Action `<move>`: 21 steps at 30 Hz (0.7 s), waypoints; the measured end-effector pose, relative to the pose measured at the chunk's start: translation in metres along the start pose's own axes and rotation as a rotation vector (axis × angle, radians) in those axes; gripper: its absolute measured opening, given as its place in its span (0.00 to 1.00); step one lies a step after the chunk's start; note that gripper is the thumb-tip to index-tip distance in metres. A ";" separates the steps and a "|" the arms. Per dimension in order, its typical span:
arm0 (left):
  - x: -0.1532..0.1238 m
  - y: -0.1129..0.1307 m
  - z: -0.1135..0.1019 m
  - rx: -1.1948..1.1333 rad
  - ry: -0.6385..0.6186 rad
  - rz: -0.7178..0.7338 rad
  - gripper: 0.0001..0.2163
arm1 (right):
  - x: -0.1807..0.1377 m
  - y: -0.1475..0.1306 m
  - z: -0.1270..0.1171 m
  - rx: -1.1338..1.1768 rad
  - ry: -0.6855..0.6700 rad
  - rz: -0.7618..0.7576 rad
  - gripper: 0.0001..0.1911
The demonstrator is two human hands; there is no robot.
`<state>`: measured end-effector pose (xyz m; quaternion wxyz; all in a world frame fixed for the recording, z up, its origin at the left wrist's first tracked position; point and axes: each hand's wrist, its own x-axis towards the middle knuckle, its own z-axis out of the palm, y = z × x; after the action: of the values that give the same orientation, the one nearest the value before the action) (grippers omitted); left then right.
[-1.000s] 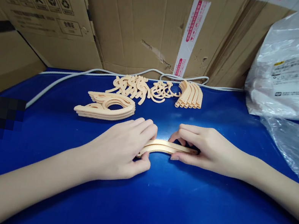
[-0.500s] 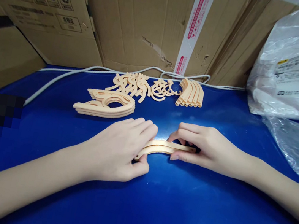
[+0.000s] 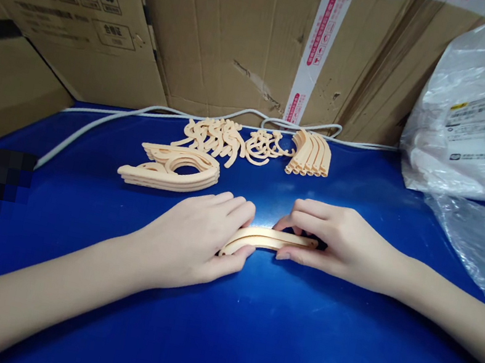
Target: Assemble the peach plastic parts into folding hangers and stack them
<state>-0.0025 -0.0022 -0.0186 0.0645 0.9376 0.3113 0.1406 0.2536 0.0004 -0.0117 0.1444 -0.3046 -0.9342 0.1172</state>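
Hands: the left hand grips one end of the work; the right hand pinches the other between thumb and fingers.
Held piece: two cream, gently curved plastic bars lie side by side at mid-bench; whether they are joined cannot be told.
Stack: cream plastic frames with a round central opening sit layered toward the left edge of the glossy blue bench, apparently finished.
Loose parts: cream S-shaped plastic hooks, smaller C-shaped pieces and a row of curved hollow arms line the back edge, seemingly unused.
Progress: apparently partway, several parts remaining.
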 end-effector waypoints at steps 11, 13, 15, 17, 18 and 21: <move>-0.006 -0.005 -0.003 0.008 0.018 -0.056 0.07 | 0.053 0.018 -0.030 -0.402 0.102 0.041 0.14; -0.006 -0.004 -0.003 0.008 0.017 -0.059 0.07 | 0.072 0.027 -0.032 -0.463 0.109 0.096 0.12; -0.007 -0.004 -0.004 0.007 0.017 -0.057 0.07 | 0.089 0.035 -0.029 -0.502 0.117 0.149 0.11; -0.006 -0.003 -0.006 0.005 0.012 -0.058 0.07 | 0.102 0.040 -0.025 -0.506 0.091 0.183 0.11; -0.006 -0.002 -0.007 0.004 0.001 -0.063 0.07 | 0.107 0.042 -0.023 -0.499 0.076 0.188 0.11; -0.005 -0.001 -0.010 -0.001 -0.037 -0.081 0.07 | 0.118 0.046 -0.019 -0.484 0.050 0.173 0.11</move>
<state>-0.0102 -0.0038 -0.0102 0.0764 0.9266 0.3479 0.1208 0.1939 0.1101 0.0149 0.0798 -0.4119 -0.9016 -0.1053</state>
